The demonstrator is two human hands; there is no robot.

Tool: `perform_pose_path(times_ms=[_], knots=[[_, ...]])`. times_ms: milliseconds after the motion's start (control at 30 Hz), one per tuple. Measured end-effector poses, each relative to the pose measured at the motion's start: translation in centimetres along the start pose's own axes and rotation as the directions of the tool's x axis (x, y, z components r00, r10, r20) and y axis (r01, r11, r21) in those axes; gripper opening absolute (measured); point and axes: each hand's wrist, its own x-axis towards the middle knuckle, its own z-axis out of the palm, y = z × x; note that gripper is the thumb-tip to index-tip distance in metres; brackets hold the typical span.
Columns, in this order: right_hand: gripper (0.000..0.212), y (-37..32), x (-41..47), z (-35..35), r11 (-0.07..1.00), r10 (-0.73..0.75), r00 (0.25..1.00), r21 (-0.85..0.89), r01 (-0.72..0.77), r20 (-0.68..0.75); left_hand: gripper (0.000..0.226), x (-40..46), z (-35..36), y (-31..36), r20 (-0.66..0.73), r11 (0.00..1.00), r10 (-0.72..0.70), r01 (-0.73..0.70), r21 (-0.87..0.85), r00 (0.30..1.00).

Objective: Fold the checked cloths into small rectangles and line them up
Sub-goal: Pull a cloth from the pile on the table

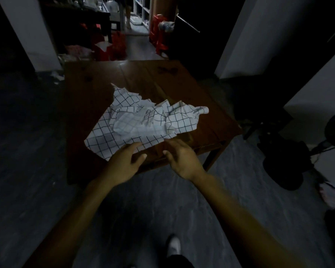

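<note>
Cloths (pixel 143 120) crumpled, heap running left-right on table (pixel 182 84); left hand (pixel 124 161), right hand (pixel 182 159) fingers relaxed, empty.

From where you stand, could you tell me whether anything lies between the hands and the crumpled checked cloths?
Nothing visible does. The left hand and right hand hang open just short of the near edge of the checked cloths, which lie crumpled in a heap on the wooden table; only bare tabletop shows between.

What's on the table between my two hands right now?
Head view: only bare dark brown wooden table between the left hand and right hand; the crumpled white checked cloths lie just beyond.
</note>
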Motion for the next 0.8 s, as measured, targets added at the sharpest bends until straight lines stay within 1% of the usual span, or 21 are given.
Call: perform_pose_path(times_ms=[100,200,333,467,600,700,800], knots=[[0.045,2.4,3.6,0.8,1.0,0.028,0.998,-0.011,-0.027,0.061,0.049,3.6,0.5,-1.2,-0.015,1.0,-0.029,0.029,-0.005,0.999],[0.046,5.7,7.3,1.6,0.999,0.042,0.995,0.005,-0.042,0.094,0.049,7.5,1.5,-1.7,-0.015,0.999,-0.043,0.043,0.032,0.999],[0.044,10.2,12.6,2.7,0.998,0.023,0.991,0.062,-0.031,0.131,0.047,13.3,3.0,-1.7,-0.028,0.994,-0.105,0.106,0.027,0.994],[0.04,13.6,17.7,3.4,0.991,-0.033,0.987,0.134,0.012,0.157,0.038,18.9,4.1,-1.7,0.008,0.993,-0.11,0.109,0.05,0.994],[0.048,17.3,21.6,4.9,0.997,-0.03,0.975,0.077,0.013,0.218,0.048,23.4,5.4,-2.2,-0.049,0.97,-0.195,0.2,0.138,0.98],[0.055,19.5,22.7,6.3,1.0,-0.008,0.957,0.013,0.004,0.289,0.051,25.5,6.8,-2.7,-0.035,0.958,-0.245,0.247,0.147,0.969],[0.063,21.1,23.7,8.1,0.999,0.027,0.947,-0.034,-0.017,0.32,0.05,27.4,7.8,-3.6,-0.017,0.953,-0.259,0.259,0.157,0.966]])
